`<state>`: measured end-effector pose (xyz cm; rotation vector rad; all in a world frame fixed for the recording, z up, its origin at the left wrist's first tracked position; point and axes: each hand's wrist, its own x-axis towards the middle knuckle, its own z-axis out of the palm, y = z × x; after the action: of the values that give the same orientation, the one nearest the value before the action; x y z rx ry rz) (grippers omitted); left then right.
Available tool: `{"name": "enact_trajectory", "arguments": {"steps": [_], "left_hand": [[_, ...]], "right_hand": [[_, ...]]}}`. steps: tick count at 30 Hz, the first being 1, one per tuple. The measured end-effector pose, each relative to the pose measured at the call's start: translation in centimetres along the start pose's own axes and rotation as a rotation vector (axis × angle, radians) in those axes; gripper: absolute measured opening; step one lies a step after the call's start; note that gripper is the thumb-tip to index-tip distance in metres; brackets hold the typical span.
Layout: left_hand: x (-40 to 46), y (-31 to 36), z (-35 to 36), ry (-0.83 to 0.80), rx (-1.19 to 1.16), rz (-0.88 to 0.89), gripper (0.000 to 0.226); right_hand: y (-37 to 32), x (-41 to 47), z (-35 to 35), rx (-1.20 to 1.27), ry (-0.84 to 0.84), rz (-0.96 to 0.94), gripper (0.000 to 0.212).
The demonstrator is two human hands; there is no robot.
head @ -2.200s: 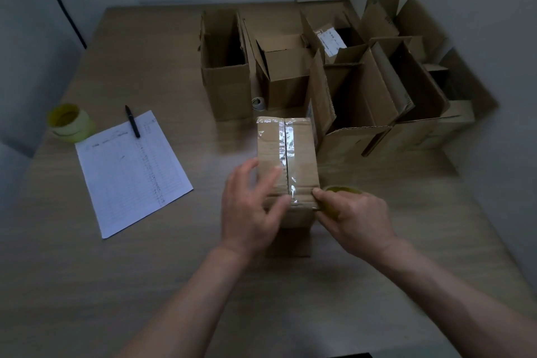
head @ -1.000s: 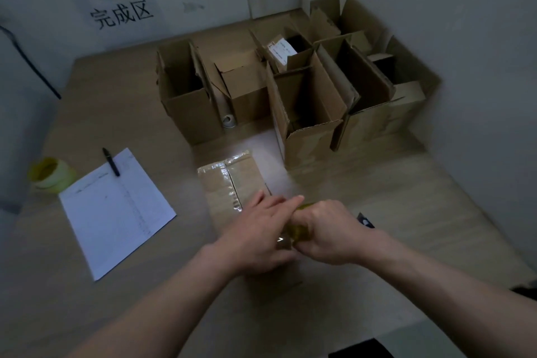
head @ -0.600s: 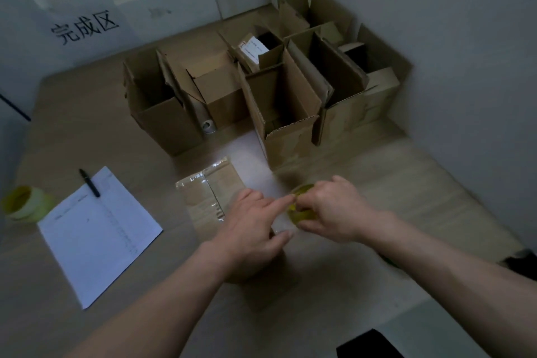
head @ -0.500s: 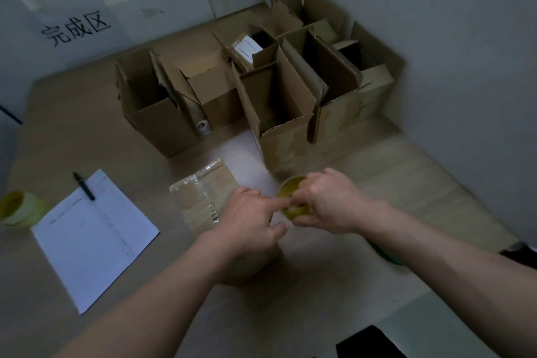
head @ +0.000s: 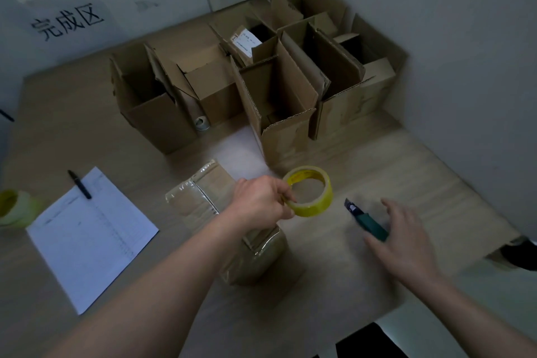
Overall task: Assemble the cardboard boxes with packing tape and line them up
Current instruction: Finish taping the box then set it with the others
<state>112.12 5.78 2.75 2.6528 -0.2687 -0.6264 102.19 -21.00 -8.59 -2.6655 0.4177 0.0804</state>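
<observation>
I am holding the yellow roll of packing tape (head: pixel 310 191) in my left hand (head: pixel 261 200), pinching its near rim between thumb and fingers, just above the taped cardboard box (head: pixel 223 218) that is lying under my wrist. My right hand (head: pixel 406 244) is hanging wide and holding nothing, fingers spread, just beside the green utility knife (head: pixel 366 219) on the table (head: pixel 406 168); I cannot tell if it is already touching the handle. As I judge it, this box is closed along its seam with tape, and the strip is probably waiting to be cut from the roll. Beyond the roll, several open cardboard boxes (head: pixel 279 102) are standing together near the corner, so some assembling is done, but this box is not yet lined up with them. Far to the left of my grip a paper sheet (head: pixel 93 235), a pen (head: pixel 79 179) and a second tape roll (head: pixel 14 206) are lying. Half a second ago both hands were meeting at the roll; now the right one has left it and is moving toward the knife.
</observation>
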Motion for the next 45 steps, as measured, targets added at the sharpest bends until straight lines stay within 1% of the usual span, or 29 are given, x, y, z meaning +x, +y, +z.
{"name": "enact_trajectory", "arguments": {"steps": [1,2,3,5,7,8,9,10,12,15,17,22,29,35,37,42,45], "left_hand": [[0.0,0.1,0.1,0.002,-0.01,-0.006,0.017],[0.0,0.1,0.1,0.001,-0.018,-0.013,0.017],[0.0,0.1,0.1,0.003,-0.017,-0.016,0.018],[-0.1,0.2,0.1,0.005,-0.005,-0.016,0.018],[-0.1,0.3,0.1,-0.003,-0.016,-0.018,0.018],[-0.1,0.2,0.1,-0.005,-0.031,-0.018,0.018],[-0.2,0.2,0.0,-0.006,-0.044,-0.018,0.018],[-0.2,0.1,0.0,-0.006,-0.051,-0.016,0.019],[-0.2,0.1,0.0,-0.007,-0.051,-0.012,0.019],[-0.2,0.3,-0.1,-0.007,-0.072,-0.015,0.017],[-0.2,0.3,-0.1,-0.001,-0.086,-0.016,0.018],[-0.2,0.3,0.0,0.011,-0.093,-0.017,0.018],[-0.3,0.3,0.2,0.033,-0.076,0.003,0.019],[-0.5,0.2,0.4,0.059,-0.099,0.016,0.016],[-0.5,0.2,0.4,0.077,-0.092,0.008,0.017],[-0.4,0.1,0.5,0.081,-0.076,0.01,0.018],[-0.4,0.0,0.5,0.102,-0.098,-0.002,0.019]], "right_hand": [[1.0,-0.7,0.8,-0.108,-0.07,0.02,0.073],[1.5,-1.1,1.3,-0.172,-0.123,0.016,0.067],[1.5,-1.1,1.6,-0.159,-0.155,0.021,0.058],[0.8,-0.9,1.5,0.008,-0.172,0.074,0.046],[0.1,-2.0,1.0,0.235,-0.117,0.089,0.045],[-0.3,-3.0,0.5,0.331,-0.073,0.055,0.038],[-0.8,-4.1,0.0,0.404,-0.03,-0.021,0.029],[-1.5,-5.3,-0.5,0.442,-0.003,-0.12,0.024],[-2.9,-6.8,-1.1,0.446,0.01,-0.297,0.026],[-4.9,-6.7,-1.5,0.409,0.0,-0.444,0.031],[-6.0,-6.2,-1.5,0.399,-0.018,-0.472,0.032],[-6.9,-5.8,-1.2,0.365,-0.053,-0.47,0.035],[-7.6,-5.4,-2.4,0.174,-0.053,-0.504,0.036],[-8.5,-5.4,-4.1,0.132,-0.145,-0.44,0.039],[-9.3,-5.6,-5.2,0.083,-0.175,-0.413,0.039],[-13.3,-5.7,-8.4,-0.232,-0.216,-0.39,0.023],[-14.8,-4.8,-8.3,-0.393,-0.281,-0.377,0.017]]}}
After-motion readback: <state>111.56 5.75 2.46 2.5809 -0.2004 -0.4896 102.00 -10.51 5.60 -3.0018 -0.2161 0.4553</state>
